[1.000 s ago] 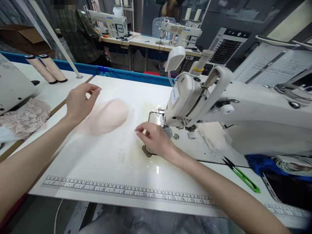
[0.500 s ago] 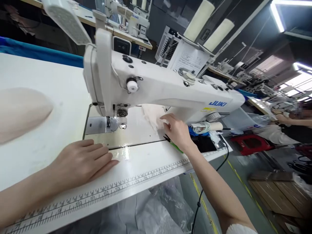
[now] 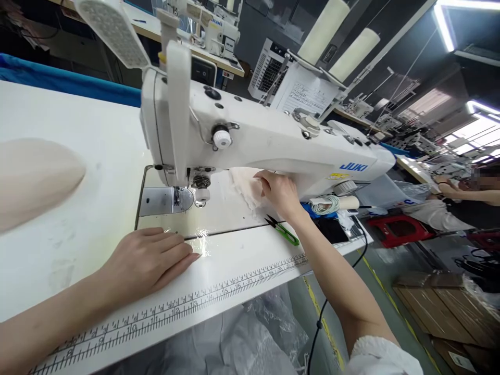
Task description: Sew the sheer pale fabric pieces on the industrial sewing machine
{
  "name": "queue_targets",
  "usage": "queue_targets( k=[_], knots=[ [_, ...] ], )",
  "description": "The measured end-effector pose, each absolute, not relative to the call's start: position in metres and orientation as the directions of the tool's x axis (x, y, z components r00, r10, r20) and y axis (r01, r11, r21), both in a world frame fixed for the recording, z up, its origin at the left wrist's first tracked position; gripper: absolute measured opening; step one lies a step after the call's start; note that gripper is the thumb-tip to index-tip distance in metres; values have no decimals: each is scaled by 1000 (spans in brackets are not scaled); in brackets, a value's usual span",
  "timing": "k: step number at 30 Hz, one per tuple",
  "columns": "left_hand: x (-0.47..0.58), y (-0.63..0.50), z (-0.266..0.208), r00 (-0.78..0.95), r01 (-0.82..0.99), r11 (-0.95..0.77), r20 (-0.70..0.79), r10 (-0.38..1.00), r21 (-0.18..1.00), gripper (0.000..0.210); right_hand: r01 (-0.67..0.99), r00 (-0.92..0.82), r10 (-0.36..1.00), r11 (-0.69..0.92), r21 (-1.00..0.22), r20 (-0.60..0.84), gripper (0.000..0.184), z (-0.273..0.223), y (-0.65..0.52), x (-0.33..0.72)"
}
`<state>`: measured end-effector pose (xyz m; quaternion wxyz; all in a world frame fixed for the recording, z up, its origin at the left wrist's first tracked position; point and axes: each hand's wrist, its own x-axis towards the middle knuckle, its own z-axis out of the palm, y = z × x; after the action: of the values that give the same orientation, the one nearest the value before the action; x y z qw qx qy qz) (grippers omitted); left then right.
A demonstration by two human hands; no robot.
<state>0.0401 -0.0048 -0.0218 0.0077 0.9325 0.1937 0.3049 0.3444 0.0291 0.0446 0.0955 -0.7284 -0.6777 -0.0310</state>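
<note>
My left hand (image 3: 150, 260) lies flat, palm down, on the white table in front of the sewing machine's needle plate, holding nothing. My right hand (image 3: 279, 192) is under the arm of the white sewing machine (image 3: 250, 130). Its fingers are bent, with index finger and thumb at a pale beige fabric piece (image 3: 248, 188) on the machine bed; the exact grip is partly hidden. Green-handled thread snips (image 3: 287, 233) lie just in front of that hand. Another beige fabric piece (image 3: 37, 179), rounded and tapering to a point, rests on the table at the left.
A measuring tape strip (image 3: 195, 302) runs along the table's front edge. A coiled pale cord (image 3: 326, 204) and a thread cone sit at the right end. Two big thread cones (image 3: 324, 31) stand behind. A person (image 3: 464, 200) sits at the far right, near cardboard boxes (image 3: 449, 307).
My right hand has moved slightly back, further over the fabric under the machine arm, uncovering the snips. My left hand stays flat on the table. The view has shifted slightly.
</note>
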Motion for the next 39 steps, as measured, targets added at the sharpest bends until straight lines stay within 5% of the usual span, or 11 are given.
queue_targets(
  k=[16,19,22,25,28,33,39],
  knots=[
    [41,-7,-23,726,392,-907,554,408,154,25,974,-49,987,81,-210,151,25,62,-3,340],
    [41,-9,-19,734,370,-919,563,381,139,21,881,-212,969,133,-455,-127,14,63,-26,311],
    [38,-12,-15,729,329,-930,581,361,165,34,592,-422,856,12,-806,-297,34,48,-39,272],
    [33,-15,-11,664,359,-881,580,472,307,44,254,-407,874,-172,-952,-267,47,28,-36,237],
    [29,-15,-4,561,437,-711,451,694,551,35,55,-341,923,-171,-984,-179,46,16,-26,216],
    [27,-7,11,633,345,-407,111,766,846,34,-43,-289,940,-204,-978,-183,48,12,-12,209],
    [26,-2,13,672,283,-296,31,740,912,42,-91,-485,833,-351,-932,-266,42,16,-8,216]
  ],
)
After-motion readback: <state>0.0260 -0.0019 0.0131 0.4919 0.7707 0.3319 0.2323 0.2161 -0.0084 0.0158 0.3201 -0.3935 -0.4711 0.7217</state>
